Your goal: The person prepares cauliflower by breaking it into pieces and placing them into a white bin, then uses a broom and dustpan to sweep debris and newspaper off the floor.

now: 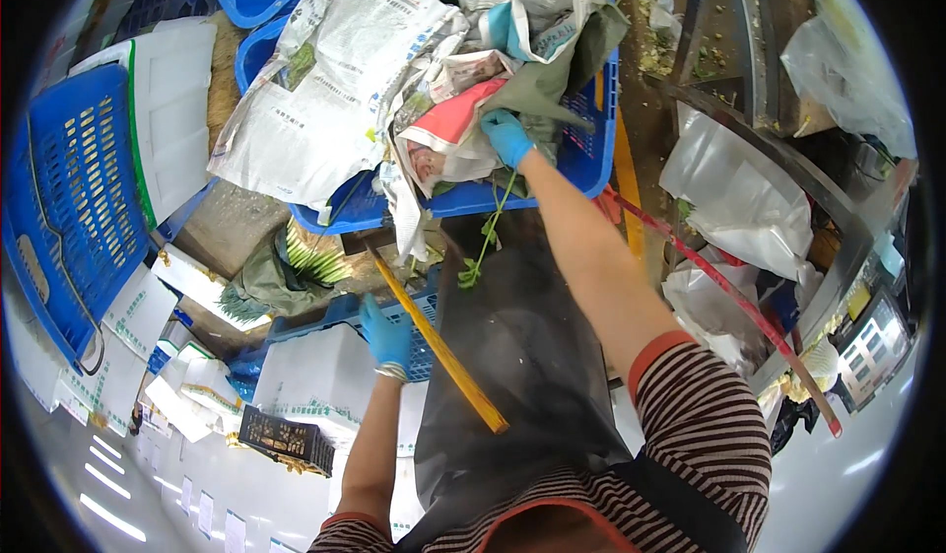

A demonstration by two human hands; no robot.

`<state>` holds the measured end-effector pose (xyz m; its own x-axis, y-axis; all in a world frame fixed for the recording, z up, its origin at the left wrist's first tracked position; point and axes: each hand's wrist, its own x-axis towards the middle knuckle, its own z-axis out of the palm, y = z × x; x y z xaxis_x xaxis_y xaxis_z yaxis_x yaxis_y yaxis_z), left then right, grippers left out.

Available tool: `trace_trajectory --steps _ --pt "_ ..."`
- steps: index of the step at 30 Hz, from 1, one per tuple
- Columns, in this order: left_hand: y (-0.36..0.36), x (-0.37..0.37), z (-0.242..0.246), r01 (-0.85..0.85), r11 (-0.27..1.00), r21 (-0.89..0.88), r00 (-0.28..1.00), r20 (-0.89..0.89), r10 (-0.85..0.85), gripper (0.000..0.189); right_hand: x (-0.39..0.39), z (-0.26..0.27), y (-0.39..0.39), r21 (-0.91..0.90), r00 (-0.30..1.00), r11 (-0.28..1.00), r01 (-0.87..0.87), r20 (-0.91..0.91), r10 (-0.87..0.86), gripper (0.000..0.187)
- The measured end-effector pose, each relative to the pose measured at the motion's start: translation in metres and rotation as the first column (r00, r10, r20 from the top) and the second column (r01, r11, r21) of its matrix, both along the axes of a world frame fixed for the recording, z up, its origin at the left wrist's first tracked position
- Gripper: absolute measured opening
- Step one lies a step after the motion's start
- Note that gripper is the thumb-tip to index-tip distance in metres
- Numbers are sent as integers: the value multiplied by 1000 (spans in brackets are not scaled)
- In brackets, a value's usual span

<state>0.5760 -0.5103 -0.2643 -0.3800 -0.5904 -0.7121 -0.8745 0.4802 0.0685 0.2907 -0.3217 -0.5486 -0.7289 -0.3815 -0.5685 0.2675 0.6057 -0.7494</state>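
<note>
In front of me a blue plastic crate is heaped with crumpled newspaper and a grey-green sheet. My right hand, in a blue glove, is closed at the edge of a newspaper sheet with a red patch; its fingertips are partly hidden. Below that wrist hangs a thin green leafy stem; whether the hand holds it cannot be seen. Lower left, my blue-gloved left hand is empty with fingers apart, beside a yellow wooden handle slanting across my dark apron.
A bundle of green stalks in a dark wrap lies left of the handle. White foam boxes and a blue perforated crate stand at left. On the right are a red pole, plastic bags and a metal frame.
</note>
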Motion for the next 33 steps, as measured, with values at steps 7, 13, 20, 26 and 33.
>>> trace_trajectory --steps 7,13,20,26,33 --pt "-179 -25 -84 -172 984 46 892 -416 175 54 -22 88 60 122 911 948 -295 -263 317 31" --pt "-252 -147 -208 -555 345 757 368 -149 918 49 -97 165 156 -32 769 779 626 -140 -624 45" --pt "-278 -206 -237 -544 508 668 586 -131 800 47 -163 67 192 141 811 827 544 162 -561 67" --pt "-291 -172 -178 -568 512 644 657 -19 753 44 -99 115 206 14 655 706 708 362 -663 44" --pt "-255 -222 -79 -507 565 651 730 -24 683 48 13 287 254 -77 414 413 908 332 -848 38"
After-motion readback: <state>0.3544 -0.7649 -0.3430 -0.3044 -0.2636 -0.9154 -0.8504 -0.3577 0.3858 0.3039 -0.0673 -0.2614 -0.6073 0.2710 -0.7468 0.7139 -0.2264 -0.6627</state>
